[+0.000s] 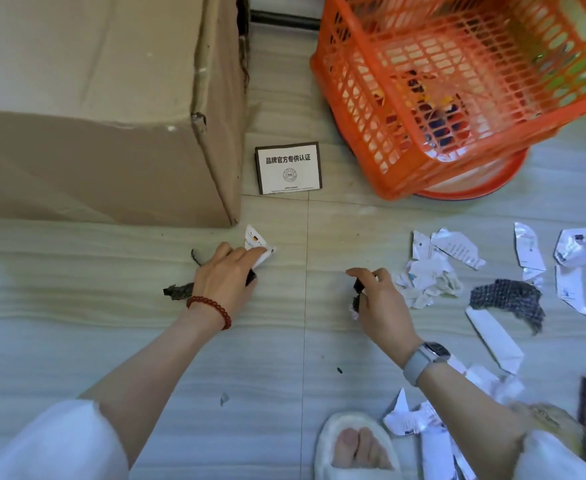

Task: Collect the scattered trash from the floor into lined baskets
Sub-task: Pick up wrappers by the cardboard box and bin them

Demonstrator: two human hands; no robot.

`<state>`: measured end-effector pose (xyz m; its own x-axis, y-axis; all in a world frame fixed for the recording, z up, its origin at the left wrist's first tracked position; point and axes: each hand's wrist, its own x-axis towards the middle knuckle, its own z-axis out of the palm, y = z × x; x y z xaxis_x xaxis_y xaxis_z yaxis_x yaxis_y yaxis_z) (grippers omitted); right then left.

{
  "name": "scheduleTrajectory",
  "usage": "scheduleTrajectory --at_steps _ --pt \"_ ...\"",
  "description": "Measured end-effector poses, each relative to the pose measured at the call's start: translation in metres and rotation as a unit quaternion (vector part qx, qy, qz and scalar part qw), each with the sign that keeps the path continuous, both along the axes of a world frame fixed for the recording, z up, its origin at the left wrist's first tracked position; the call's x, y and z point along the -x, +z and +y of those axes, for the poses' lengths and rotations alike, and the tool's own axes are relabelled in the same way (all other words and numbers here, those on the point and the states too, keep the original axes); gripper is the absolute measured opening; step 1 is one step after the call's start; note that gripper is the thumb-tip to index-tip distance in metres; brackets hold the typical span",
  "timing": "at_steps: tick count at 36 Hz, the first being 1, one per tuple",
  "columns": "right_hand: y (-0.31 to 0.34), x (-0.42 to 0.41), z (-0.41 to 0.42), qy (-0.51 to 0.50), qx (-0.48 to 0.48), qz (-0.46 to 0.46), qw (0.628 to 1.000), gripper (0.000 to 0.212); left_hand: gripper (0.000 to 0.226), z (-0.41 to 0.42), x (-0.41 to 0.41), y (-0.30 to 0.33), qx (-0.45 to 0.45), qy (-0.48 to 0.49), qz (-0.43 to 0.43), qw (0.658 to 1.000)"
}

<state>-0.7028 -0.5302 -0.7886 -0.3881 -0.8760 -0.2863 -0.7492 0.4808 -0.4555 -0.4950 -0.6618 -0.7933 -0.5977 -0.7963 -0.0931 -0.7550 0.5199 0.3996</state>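
Head view: left hand (224, 271) pinches white scrap (257, 244) pointing up-right.

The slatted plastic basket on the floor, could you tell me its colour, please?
Orange; the slatted plastic basket shows clearly in the head view.

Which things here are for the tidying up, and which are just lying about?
For the tidying:
left hand holding a white scrap
right hand holding a dark scrap
torn paper pieces
orange basket

Just lying about:
cardboard box
printed card
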Motion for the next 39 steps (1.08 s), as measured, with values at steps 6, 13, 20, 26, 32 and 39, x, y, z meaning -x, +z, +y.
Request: scheduleTrajectory --at_steps 6,13,20,26,32,39 --pt "-0.002 0.007 -0.008 -0.052 0.004 0.03 0.998 0.037 0.048 0.002 0.028 0.011 -0.066 -0.01 0.036 0.997" --pt "-0.002 0.026 -0.031 -0.055 0.042 -0.016 0.997 0.018 0.041 -0.028 0.092 0.022 -0.018 0.0 -0.026 0.999" --pt "0.013 0.063 -0.031 -0.072 0.111 -0.016 0.991 0.029 0.036 -0.074 0.135 0.014 0.024 -0.007 -0.132 0.991" --pt "-0.001 0.091 -0.004 -0.101 0.098 0.066 0.988 0.043 0.081 -0.095 0.149 -0.004 -0.026 -0.031 -0.195 0.98" --pt "-0.019 0.1 0.017 -0.099 -0.059 0.117 0.986 0.052 0.081 -0.105 0.158 -0.006 -0.127 -0.055 -0.27 0.953" --pt "-0.024 0.085 0.017 -0.069 -0.085 0.041 0.993 0.085 0.111 -0.092 0.136 -0.009 -0.129 -0.112 -0.287 0.942"
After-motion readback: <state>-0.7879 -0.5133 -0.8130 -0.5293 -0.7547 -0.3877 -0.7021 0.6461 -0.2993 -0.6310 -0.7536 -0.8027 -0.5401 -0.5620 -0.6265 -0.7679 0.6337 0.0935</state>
